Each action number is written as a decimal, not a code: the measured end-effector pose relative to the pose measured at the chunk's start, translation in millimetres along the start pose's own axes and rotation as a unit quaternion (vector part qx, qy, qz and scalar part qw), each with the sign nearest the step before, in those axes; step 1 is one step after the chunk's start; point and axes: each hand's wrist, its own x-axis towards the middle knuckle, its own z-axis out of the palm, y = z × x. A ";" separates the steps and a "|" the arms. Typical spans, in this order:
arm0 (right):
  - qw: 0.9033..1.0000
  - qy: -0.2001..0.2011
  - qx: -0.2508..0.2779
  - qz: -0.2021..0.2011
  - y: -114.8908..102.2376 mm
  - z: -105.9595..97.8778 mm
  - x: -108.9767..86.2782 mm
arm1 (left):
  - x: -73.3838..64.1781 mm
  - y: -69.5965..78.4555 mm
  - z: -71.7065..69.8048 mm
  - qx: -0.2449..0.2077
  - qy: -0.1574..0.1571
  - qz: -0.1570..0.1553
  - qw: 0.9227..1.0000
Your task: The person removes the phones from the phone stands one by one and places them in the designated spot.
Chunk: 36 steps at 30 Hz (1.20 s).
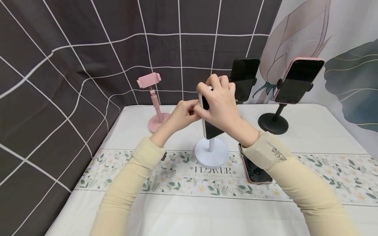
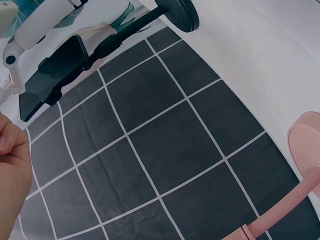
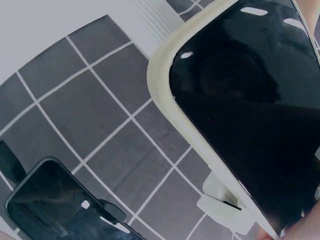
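At the middle of the head view, a smartphone (image 1: 212, 131) with a white case and dark screen stands upright at the top of a white phone stand (image 1: 203, 155). My right hand (image 1: 220, 101) grips the smartphone from above and the right, covering much of its screen. My left hand (image 1: 183, 115) has its fingers curled at the left edge, where the stand's holder is; the exact contact is partly hidden. In the right wrist view, the white holder clamp (image 3: 227, 210) shows beside the case. The left wrist view catches only part of the left hand (image 2: 12, 170).
Left stands an empty pink phone stand (image 1: 156, 101). Behind my right hand is a black smartphone (image 1: 244, 77) in a holder. A pink-cased smartphone (image 1: 299, 82) sits on a black stand (image 1: 273, 124). Another smartphone (image 1: 257, 170) lies flat beneath my right forearm.
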 end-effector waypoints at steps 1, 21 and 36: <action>1.000 0.002 0.005 -0.011 0.2 0.8 -0.4 | -0.7 0.0 -0.1 -0.002 0.002 0.000 1.000; 0.996 0.060 0.022 -0.070 -16.5 -5.3 -11.8 | -11.7 0.8 13.6 0.070 0.050 0.016 0.996; 0.994 0.106 0.008 0.012 17.6 -49.8 -23.9 | -10.1 7.5 27.7 0.051 0.090 -0.026 0.994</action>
